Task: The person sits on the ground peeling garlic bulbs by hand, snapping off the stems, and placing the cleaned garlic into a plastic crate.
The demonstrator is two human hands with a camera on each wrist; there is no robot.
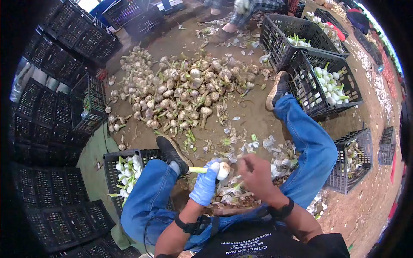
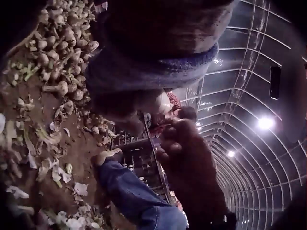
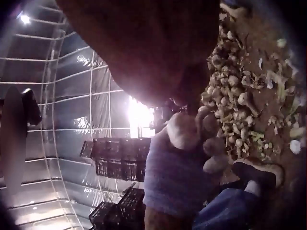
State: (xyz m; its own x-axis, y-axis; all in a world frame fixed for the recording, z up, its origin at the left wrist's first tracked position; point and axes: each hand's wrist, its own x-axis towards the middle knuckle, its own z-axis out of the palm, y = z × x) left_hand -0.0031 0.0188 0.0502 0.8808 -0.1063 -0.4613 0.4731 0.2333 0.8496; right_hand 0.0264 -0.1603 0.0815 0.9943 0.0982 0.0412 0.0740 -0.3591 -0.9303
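Observation:
In the head view my left hand [image 1: 207, 181], in a blue covering, grips a garlic bulb [image 1: 223, 171] between the knees. Its pale green stem [image 1: 197, 170] sticks out to the left. The bulb's white round end [image 3: 183, 131] faces the right wrist camera. My bare right hand [image 1: 259, 175] is just right of the bulb, a little apart and blurred. Its fingers are curled in, with thumb and fingertips close together in the left wrist view; no object shows in them. On the ground ahead lies a large heap of untrimmed garlic [image 1: 180, 88].
A black crate [image 1: 112, 160] of cleaned garlic stands by the left leg. More crates [image 1: 307, 81] with white bulbs are at right, and a smaller crate [image 1: 359, 161] nearer. Stacked crates [image 1: 43, 112] line the left. Peeled skins [image 1: 275, 159] litter the ground. Another person [image 1: 258, 10] sits opposite.

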